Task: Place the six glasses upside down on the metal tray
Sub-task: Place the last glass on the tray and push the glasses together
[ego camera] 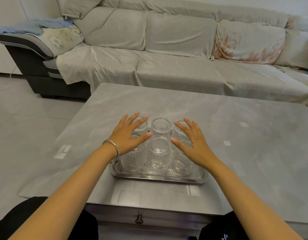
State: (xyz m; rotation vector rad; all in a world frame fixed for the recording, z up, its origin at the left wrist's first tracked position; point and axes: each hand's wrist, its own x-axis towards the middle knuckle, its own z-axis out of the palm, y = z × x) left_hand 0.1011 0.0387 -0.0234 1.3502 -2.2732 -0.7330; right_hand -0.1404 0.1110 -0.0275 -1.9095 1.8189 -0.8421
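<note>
Several clear ribbed glasses stand upside down in two rows on the metal tray. The middle pair shows fully: the far middle glass and the near middle glass. My left hand hovers flat, fingers spread, over the left pair, partly hiding them; the near left glass shows below it. My right hand is spread the same way over the right pair; the near right glass shows beneath. Neither hand grips anything. A silver bangle sits on my left wrist.
The tray sits near the front of a grey coffee table that has a drawer knob in its front. A covered sofa stands behind it. Grey tiled floor lies to the left.
</note>
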